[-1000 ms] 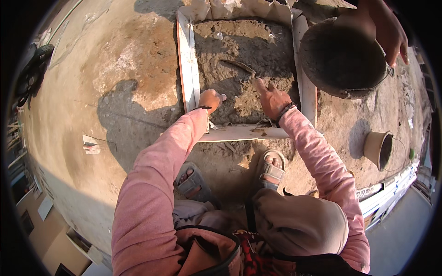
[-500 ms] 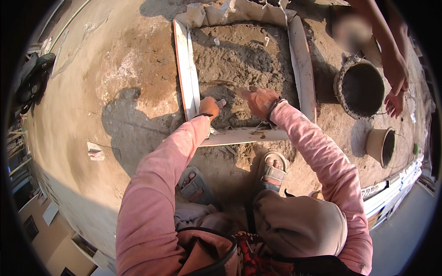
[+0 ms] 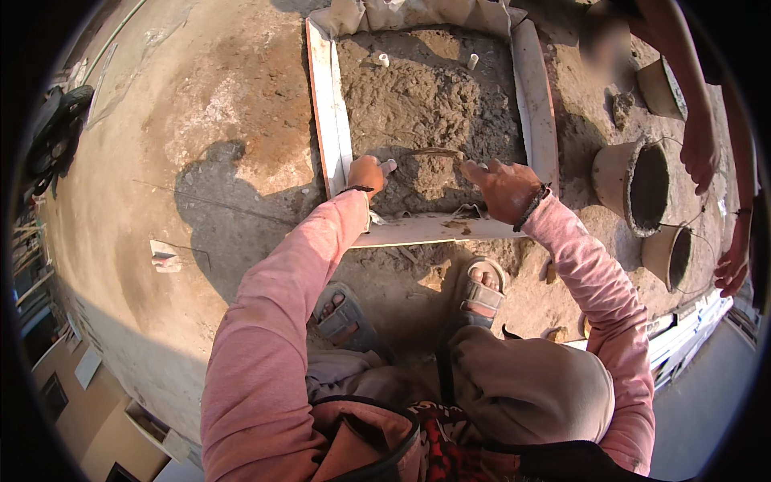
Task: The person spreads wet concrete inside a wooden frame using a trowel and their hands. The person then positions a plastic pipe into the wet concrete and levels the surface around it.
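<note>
A white-sided mould [image 3: 536,112] holds rough wet cement mix [image 3: 426,88], with two short white pipes [image 3: 384,60] standing near its far side. My left hand [image 3: 366,176] is closed around what looks like another short pale pipe [image 3: 389,165], at the mould's near-left corner. My right hand [image 3: 506,189] has curled fingers at the right end of a thin, muddy strip-like tool [image 3: 434,152] lying across the mix; its grip is partly hidden.
Buckets [image 3: 622,181] stand right of the mould beside another person's hands [image 3: 699,153]. A small trowel [image 3: 165,259] lies on the ground to the left. A dark tyre-like object [image 3: 56,140] is at the far left. My sandalled feet are below the mould.
My right hand has shifted rightward along with the thin tool. The other person's large bucket has left their raised grip and sits lower; their hands now hang at the far right.
</note>
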`<state>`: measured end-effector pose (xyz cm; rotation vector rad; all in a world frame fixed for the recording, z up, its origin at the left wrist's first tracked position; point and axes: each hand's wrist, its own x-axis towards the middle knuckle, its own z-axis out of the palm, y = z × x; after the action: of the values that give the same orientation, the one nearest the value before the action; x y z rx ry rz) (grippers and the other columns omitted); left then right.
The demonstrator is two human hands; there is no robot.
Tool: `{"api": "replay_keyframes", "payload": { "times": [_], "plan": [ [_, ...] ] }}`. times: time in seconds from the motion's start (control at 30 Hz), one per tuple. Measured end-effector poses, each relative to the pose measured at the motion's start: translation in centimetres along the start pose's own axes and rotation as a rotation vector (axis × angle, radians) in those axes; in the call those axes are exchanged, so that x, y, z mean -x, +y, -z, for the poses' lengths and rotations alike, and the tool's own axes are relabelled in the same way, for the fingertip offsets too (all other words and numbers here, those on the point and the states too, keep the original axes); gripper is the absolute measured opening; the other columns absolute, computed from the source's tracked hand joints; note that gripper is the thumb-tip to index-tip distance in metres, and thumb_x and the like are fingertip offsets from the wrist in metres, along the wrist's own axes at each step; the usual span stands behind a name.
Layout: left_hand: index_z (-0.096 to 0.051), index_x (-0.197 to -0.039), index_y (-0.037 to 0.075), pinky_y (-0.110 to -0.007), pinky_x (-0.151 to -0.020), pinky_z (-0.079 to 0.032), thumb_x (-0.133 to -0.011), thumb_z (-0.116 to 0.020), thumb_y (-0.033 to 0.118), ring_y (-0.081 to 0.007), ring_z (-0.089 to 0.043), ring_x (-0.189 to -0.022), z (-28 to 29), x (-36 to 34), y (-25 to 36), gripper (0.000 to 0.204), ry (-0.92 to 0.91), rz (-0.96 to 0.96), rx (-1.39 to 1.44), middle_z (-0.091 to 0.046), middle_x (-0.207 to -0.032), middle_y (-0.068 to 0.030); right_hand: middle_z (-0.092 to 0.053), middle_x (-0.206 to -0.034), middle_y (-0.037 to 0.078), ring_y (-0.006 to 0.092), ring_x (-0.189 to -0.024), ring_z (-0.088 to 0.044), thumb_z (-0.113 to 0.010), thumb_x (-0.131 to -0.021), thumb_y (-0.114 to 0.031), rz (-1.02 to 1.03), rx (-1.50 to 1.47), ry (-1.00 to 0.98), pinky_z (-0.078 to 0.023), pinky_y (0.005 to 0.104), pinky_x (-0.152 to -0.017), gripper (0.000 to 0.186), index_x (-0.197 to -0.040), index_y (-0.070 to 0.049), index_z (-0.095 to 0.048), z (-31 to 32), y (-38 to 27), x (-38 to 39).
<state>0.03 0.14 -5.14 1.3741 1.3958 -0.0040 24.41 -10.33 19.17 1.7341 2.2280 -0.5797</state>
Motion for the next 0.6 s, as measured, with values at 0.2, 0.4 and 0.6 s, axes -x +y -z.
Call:
{"api": "replay_keyframes", "payload": {
  "times": [0.2,0.4,0.6],
  "plan": [
    [-0.062,-0.085,-0.002,-0.030,-0.043,-0.042,-0.079,-0.069,0.044,-0.0169,-0.056,-0.048,1.8,1.4,0.0,0.047,0.021,-0.023,-0.020,-0.062,-0.062,-0.0069,-0.063,-0.092,0.019,0.0343,-0.079,-0.065,-0.055,-0.077,-0.007,0.060,-0.080,0.073,-0.052,0.0428,-0.066,0.043,-0.119,-0.011,-0.052,-1.2,0.1,0.4],
    [-0.059,-0.067,0.003,-0.031,-0.044,-0.040,-0.080,-0.070,0.040,-0.0154,-0.052,-0.045,1.8,1.5,1.2,0.041,0.082,-0.126,-0.215,-0.058,-0.056,-0.0051,-0.060,-0.066,0.015,0.0307,-0.058,-0.061,-0.049,-0.080,-0.011,0.215,0.001,0.428,-0.048,0.0412,-0.051,0.025,-0.104,-0.014,-0.058,-4.7,3.0,-0.2],
    [-0.056,-0.063,0.002,-0.031,-0.045,-0.039,-0.080,-0.069,0.039,-0.0147,-0.051,-0.045,3.4,4.6,3.6,0.043,0.002,-0.018,0.058,-0.056,-0.054,-0.0057,-0.063,-0.084,0.017,0.0393,-0.070,-0.062,-0.047,-0.080,-0.009,-0.079,-0.182,0.419,-0.051,0.0469,-0.061,0.045,-0.123,-0.022,-0.054,1.9,4.0,-1.0]
  ]
}}
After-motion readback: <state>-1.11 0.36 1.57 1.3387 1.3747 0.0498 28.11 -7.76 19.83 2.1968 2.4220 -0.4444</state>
